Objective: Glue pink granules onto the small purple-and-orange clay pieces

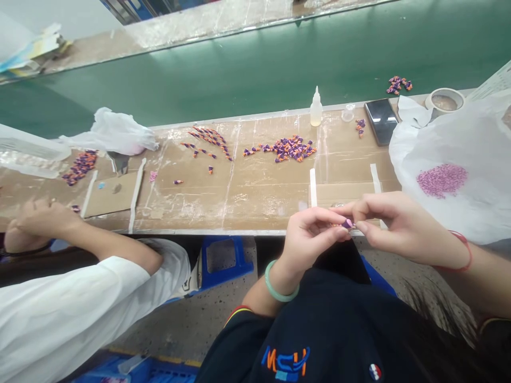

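Observation:
My left hand pinches a small purple-and-orange piece with a pink spot, just over the table's front edge. Thumb and forefinger of my right hand are pressed together at the piece's right end; whatever is between them is too small to make out. Beneath and behind my hands lies a cardboard pad with white strips along its sides. A heap of similar purple-and-orange pieces lies farther back. Small pink bits are piled on a white plastic bag to my right.
A dropper bottle, a phone and a tape roll stand along the back edge, before a green belt. At left, a co-worker's hands are near another cardboard pad. Rows of pieces lie between us.

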Available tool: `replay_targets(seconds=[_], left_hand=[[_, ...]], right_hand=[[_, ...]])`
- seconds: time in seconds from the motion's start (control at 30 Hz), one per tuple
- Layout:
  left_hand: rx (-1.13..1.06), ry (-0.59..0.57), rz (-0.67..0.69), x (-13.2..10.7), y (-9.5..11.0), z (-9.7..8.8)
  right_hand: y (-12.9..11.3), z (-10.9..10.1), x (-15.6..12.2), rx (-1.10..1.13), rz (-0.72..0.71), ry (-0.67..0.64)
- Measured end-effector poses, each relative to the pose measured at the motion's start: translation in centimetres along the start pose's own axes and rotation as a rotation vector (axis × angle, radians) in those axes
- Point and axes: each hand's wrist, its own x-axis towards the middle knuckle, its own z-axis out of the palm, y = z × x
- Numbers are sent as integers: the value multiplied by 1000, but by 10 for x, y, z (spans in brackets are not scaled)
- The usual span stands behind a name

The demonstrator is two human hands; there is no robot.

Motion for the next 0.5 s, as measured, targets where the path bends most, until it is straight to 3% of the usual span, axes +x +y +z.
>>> replay_targets(seconds=[0.5], left_hand=[[-8, 13, 45, -1, 1, 2]], right_hand=[[2, 2, -3, -126, -67, -16]])
